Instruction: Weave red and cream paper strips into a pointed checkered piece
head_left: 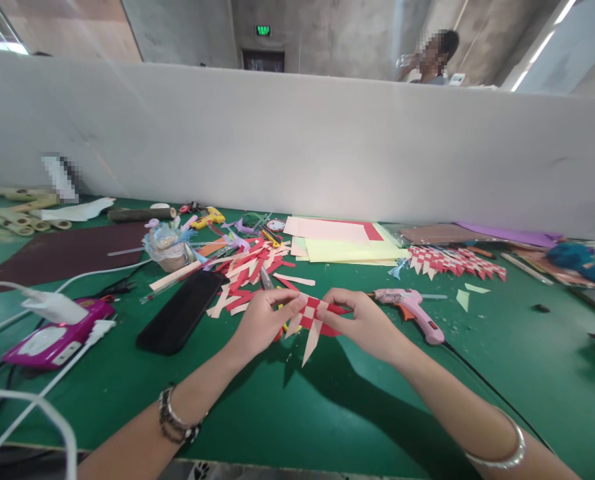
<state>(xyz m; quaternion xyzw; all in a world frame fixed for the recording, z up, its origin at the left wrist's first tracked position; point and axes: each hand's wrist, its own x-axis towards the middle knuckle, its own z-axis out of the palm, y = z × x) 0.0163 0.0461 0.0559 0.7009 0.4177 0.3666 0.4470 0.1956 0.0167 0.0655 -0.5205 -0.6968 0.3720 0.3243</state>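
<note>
Green table [287, 407]; both hands [262, 320] [362, 320] pinch woven paper piece [314, 317], its edges finger-hidden.

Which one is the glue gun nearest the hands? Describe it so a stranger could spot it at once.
Start from the green table and find the right hand, which shares a small red-and-cream woven paper piece with the left hand. Just right of that hand lies the glue gun, flat on the mat. It is pink with an orange trigger, unlike the yellow glue gun farther back.
</note>
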